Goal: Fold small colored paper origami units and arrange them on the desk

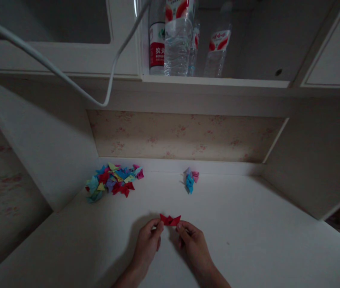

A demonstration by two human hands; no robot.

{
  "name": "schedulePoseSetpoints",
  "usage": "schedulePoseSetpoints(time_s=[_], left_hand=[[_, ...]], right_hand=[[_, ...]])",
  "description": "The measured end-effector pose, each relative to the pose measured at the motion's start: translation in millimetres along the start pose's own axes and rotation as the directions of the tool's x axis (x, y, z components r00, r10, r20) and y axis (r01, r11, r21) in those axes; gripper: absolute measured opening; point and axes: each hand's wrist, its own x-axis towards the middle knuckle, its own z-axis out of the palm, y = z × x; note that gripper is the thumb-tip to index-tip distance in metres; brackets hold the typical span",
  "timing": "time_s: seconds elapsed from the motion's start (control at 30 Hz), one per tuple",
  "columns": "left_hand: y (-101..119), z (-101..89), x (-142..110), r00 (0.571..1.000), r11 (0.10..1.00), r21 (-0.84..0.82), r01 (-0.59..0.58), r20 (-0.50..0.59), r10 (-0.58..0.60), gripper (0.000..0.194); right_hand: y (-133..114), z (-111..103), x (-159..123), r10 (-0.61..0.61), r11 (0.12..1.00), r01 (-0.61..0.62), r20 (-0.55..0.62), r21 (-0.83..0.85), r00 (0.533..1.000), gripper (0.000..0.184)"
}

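Observation:
A red folded paper boat is held level between my two hands, above the white tabletop. My left hand pinches its left end between thumb and fingers. At the right end, my right hand grips it the same way. Beyond them, to the left, lies a pile of folded paper pieces in red, blue, green, yellow, purple and pink. A smaller cluster of folded papers, blue, pink and pale purple, rests near the back edge, straight ahead.
An open shelf overhead holds several plastic water bottles. In front of the upper left cabinet hangs a bent white cable. Side panels stand left and right, and floral wallpaper covers the back wall.

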Motion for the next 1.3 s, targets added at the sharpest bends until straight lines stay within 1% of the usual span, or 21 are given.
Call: schedulePoseSetpoints(time_s=[0.27,0.5,0.63,0.83,0.93,1.1,1.3], left_hand=[[0.7,-0.2,-0.1,1.0,1.0,0.0,0.011,0.0,-0.011,0.059],[3.7,1.9,-3.2,0.998,0.998,0.049,-0.027,0.049,0.025,0.052],[0.0,1.9,-2.6,0.997,0.998,0.052,-0.033,0.076,0.029,0.049],[-7.5,1.4,1.3,0.995,0.995,0.072,-0.062,0.081,0.056,0.048],[-6.8,2.0,0.6,0.994,0.994,0.086,-0.065,0.088,0.058,0.047],[-3.0,2.5,-2.5,0.995,0.996,0.078,-0.036,0.099,0.028,0.05],[-6.7,2.6,-1.9,0.993,0.996,0.075,-0.049,0.111,0.04,0.05]], right_hand=[[1.7,-0.9,-0.6,-0.037,0.998,0.038,0.013,-0.045,0.999,0.045],[-1.4,-3.3,-0.9,-0.059,0.996,0.056,-0.035,-0.074,0.998,0.043],[-1.7,-4.7,-0.3,-0.043,0.997,0.038,-0.058,-0.074,0.997,0.045],[-1.7,-4.8,0.1,-0.056,0.996,0.054,-0.031,-0.074,0.998,0.043],[-1.4,-4.9,0.0,-0.058,0.995,0.055,-0.029,-0.079,0.998,0.042],[-1.2,-4.9,-0.5,-0.077,0.994,0.074,-0.039,-0.085,0.996,0.039],[1.3,-3.6,-0.4,-0.047,0.997,0.046,-0.019,-0.062,0.999,0.042]])
